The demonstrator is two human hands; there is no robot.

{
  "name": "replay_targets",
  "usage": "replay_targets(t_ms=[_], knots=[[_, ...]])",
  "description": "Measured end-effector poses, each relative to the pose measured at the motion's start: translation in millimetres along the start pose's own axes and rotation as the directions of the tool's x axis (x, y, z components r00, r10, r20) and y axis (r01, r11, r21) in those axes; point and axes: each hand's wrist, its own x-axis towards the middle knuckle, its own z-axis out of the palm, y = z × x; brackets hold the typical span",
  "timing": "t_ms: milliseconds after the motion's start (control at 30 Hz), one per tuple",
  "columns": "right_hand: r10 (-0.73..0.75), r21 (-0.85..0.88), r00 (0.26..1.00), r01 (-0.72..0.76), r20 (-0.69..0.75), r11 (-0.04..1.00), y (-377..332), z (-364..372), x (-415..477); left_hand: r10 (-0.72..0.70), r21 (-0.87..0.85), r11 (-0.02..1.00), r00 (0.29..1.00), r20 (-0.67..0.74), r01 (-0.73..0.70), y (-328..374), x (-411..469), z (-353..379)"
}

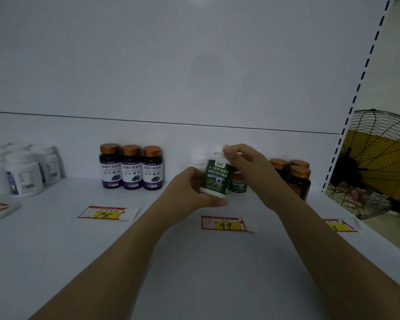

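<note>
I hold a white bottle with a green label (pixel 216 179) above the white shelf (pixel 194 262), tilted a little to the left. My left hand (pixel 189 192) grips its lower body from the left, thumb under the base. My right hand (pixel 243 165) comes from the right and curls its fingers round the white cap at the top. Behind the bottle stand a second green-label bottle (pixel 238 187), partly hidden by my right hand, and a white-capped bottle (pixel 198 160), mostly hidden.
Three purple-label bottles with copper caps (pixel 131 167) stand at the back left of centre. White jars (pixel 23 173) fill the far left. Dark copper-capped bottles (pixel 297 179) stand at the right. Price tags (pixel 224 224) lie along the shelf front. A wire fan (pixel 376 162) stands beyond the right upright.
</note>
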Motion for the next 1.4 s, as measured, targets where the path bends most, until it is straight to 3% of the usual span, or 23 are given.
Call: replay_targets(t_ms=[167, 333, 433, 567, 733, 833, 933, 1033, 1267, 1400], knots=[[-0.025, 0.061, 0.999, 0.024, 0.02, 0.998, -1, -1, -2, 0.002, -0.019, 1.0, 1.0, 0.003, -0.001, 0, 1, 0], [-0.018, 0.149, 0.999, 0.012, 0.037, 0.989, -1, -2, -3, -0.017, -0.084, 0.996, 0.991, 0.136, 0.029, 2, 1, -7], [-0.004, 0.232, 0.999, -0.009, 0.052, 0.973, -2, -1, -1, 0.001, -0.053, 0.999, 0.999, 0.043, 0.001, 1, 1, -6], [0.001, 0.113, 1.0, -0.005, 0.029, 0.994, -3, 2, -2, 0.078, 0.061, 0.995, 0.993, -0.086, -0.073, 0, 2, -3], [0.051, 0.239, 0.999, -0.054, 0.018, 0.97, -3, -4, -2, -0.014, -0.063, 0.998, 1.0, 0.02, 0.015, 3, 1, -9], [0.055, 0.299, 0.997, -0.067, 0.051, 0.952, -3, -7, -1, 0.001, -0.112, 0.994, 0.996, 0.092, 0.009, 5, -1, -10], [0.053, 0.348, 0.994, -0.085, 0.099, 0.934, -4, -3, -2, 0.02, -0.059, 0.998, 1.0, -0.02, -0.021, 2, 1, -9], [0.058, 0.288, 0.994, -0.083, 0.096, 0.954, -4, 3, -3, 0.072, 0.061, 0.996, 0.993, -0.092, -0.067, 0, 2, -6], [0.098, 0.338, 0.993, -0.114, 0.064, 0.934, -2, -6, -1, -0.01, -0.064, 0.998, 0.998, 0.06, 0.014, 5, 0, -10], [0.09, 0.358, 0.99, -0.124, 0.108, 0.925, -3, -2, -1, -0.021, -0.007, 1.0, 1.0, 0.022, 0.021, 4, -1, -9]])
